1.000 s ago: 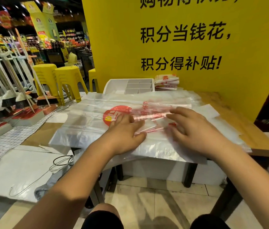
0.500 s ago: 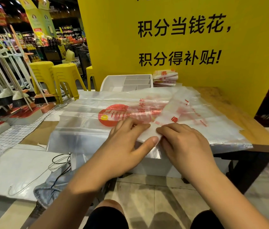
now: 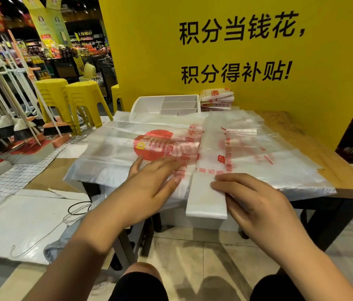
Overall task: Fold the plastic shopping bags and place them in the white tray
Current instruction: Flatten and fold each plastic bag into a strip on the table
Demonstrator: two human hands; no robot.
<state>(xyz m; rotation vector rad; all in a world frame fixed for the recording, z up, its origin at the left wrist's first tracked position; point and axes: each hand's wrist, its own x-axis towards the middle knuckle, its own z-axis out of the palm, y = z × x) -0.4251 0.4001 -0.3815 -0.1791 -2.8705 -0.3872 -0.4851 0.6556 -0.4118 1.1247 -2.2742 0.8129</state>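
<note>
The top bag (image 3: pixel 206 198) is now a narrow strip; left hand (image 3: pixel 149 181) and right hand (image 3: pixel 251 200) have parted.

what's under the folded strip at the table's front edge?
A stack of flat bags lies under the strip; its near end overhangs the table. The tabletop beneath the stack is covered; wood shows only at right.

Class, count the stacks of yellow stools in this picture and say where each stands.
3. One stack stands leftmost, behind the brooms; a second right beside it; a third is partly hidden behind the yellow board. More may be hidden there.
</note>
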